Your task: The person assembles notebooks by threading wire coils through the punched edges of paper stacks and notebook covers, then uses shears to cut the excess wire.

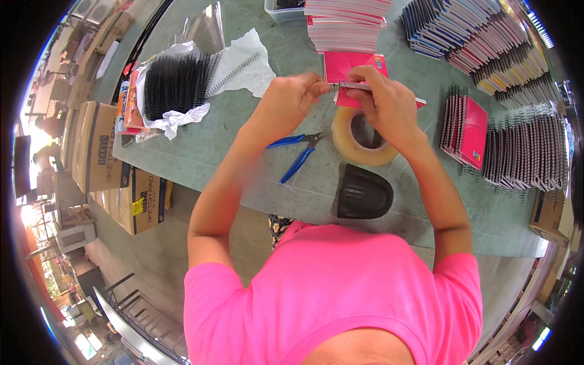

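Over the table, my right hand (389, 100) grips a small notebook (360, 86) held edge-on, thumb below and fingers above. At its left end my left hand (295, 100) is closed in a pinch on a dark spiral coil (334, 87), most of which the fingers hide. A pink notebook cover (340, 62) shows just behind the held notebook. Nearer to me, a roll of clear tape (344, 141) lies partly under my right hand. Blue-handled cutting pliers (298, 164) lie below my left hand, jaws apart.
Black coils (173, 85) lie on white paper at left. A pink-edged notebook stack (350, 30) stands ahead, beside a plastic tub (285, 13). Rows of notebooks (450, 27) and coil-bound ones (526, 152) fill the right. A black curved object (366, 193) sits near the front edge; cartons (103, 146) stand left.
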A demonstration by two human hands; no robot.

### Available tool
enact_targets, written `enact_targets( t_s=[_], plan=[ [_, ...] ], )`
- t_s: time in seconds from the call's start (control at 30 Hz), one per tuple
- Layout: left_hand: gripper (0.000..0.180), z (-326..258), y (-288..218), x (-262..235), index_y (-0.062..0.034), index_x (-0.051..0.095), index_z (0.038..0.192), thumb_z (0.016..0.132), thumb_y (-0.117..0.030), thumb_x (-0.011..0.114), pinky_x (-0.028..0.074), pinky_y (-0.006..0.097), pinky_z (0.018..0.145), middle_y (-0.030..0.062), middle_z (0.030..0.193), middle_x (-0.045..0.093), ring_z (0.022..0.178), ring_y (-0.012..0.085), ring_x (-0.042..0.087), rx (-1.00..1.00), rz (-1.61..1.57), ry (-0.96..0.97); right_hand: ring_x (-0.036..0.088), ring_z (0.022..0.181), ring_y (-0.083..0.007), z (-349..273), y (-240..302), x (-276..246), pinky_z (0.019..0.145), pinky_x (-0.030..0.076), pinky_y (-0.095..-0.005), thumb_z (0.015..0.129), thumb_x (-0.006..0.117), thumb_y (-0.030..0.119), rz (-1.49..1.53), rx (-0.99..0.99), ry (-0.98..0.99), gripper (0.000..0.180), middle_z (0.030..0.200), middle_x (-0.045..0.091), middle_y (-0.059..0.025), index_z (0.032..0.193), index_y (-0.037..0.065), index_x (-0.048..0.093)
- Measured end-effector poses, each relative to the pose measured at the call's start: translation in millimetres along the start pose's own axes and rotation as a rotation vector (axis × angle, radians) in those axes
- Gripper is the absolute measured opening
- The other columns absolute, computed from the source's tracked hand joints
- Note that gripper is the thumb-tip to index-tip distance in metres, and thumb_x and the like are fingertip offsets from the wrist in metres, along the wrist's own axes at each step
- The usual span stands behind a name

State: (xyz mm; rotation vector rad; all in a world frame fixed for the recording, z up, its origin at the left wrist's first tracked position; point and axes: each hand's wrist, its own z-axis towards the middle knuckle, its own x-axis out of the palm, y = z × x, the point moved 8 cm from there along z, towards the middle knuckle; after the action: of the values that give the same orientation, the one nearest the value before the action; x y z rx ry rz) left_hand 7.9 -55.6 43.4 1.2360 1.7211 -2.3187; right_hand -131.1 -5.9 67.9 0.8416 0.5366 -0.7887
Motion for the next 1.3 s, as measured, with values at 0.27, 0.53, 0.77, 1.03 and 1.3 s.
enact_targets(
  t_s=[0.27, 0.53, 0.77, 1.03, 1.3],
  plan=[
    [0.026, -41, -34, 37, -0.0074, 0.058, 0.096, 0.074, -0.017, 0.068, 0.042, 0.04, 0.076, 0.0103, 0.09, 0.055, 0.087, 0.0305, 0.052, 0.392, 0.522, 0.039, 0.061, 0.064, -0.027, -4, 3, 9, 0.054, 0.045, -0.0372, 0.082, 0.062, 0.027, -0.188, -0.019, 0.202, 0.018, 0.075, 0.062, -0.0062, 0.088, 0.011, 0.058],
    [0.064, -92, 40, 49, -0.0084, 0.045, 0.127, 0.066, -0.011, 0.066, 0.04, 0.043, 0.081, 0.0152, 0.106, 0.048, 0.098, 0.0346, 0.047, 0.117, 0.648, 0.354, 0.061, 0.065, -0.0256, -2, 8, -3, 0.057, 0.047, -0.0344, 0.078, 0.065, 0.019, 0.008, -0.015, 0.019, 0.017, 0.077, 0.063, -0.0051, 0.093, 0.012, 0.061],
    [0.045, -56, -53, 16, -0.005, 0.049, 0.108, 0.067, -0.003, 0.066, 0.039, 0.042, 0.078, 0.0143, 0.098, 0.052, 0.091, 0.0345, 0.049, 0.361, 0.597, -0.039, 0.06, 0.066, -0.0235, -8, 4, 9, 0.056, 0.046, -0.0361, 0.076, 0.065, 0.028, -0.153, -0.038, 0.12, 0.018, 0.077, 0.062, -0.003, 0.084, 0.012, 0.063],
    [0.027, -3, -38, 4, -0.0034, 0.053, 0.101, 0.078, -0.007, 0.067, 0.045, 0.032, 0.065, 0.0107, 0.081, 0.06, 0.072, 0.0216, 0.06, 0.284, 0.218, 0.043, 0.061, 0.07, -0.0237, -12, 4, -3, 0.059, 0.046, -0.0371, 0.074, 0.065, 0.017, -0.015, -0.097, 0.046, 0.013, 0.076, 0.062, -0.0032, 0.086, 0.012, 0.064],
    [0.023, 2, -30, 5, 0.0021, 0.052, 0.097, 0.081, -0.009, 0.064, 0.046, 0.032, 0.062, 0.013, 0.078, 0.06, 0.068, 0.0226, 0.061, -0.349, 0.021, 0.23, 0.061, 0.07, -0.0248, -11, 4, 2, 0.058, 0.046, -0.0382, 0.076, 0.065, 0.018, -0.036, -0.025, 0.105, 0.012, 0.073, 0.062, -0.004, 0.086, 0.012, 0.064]
  ],
)
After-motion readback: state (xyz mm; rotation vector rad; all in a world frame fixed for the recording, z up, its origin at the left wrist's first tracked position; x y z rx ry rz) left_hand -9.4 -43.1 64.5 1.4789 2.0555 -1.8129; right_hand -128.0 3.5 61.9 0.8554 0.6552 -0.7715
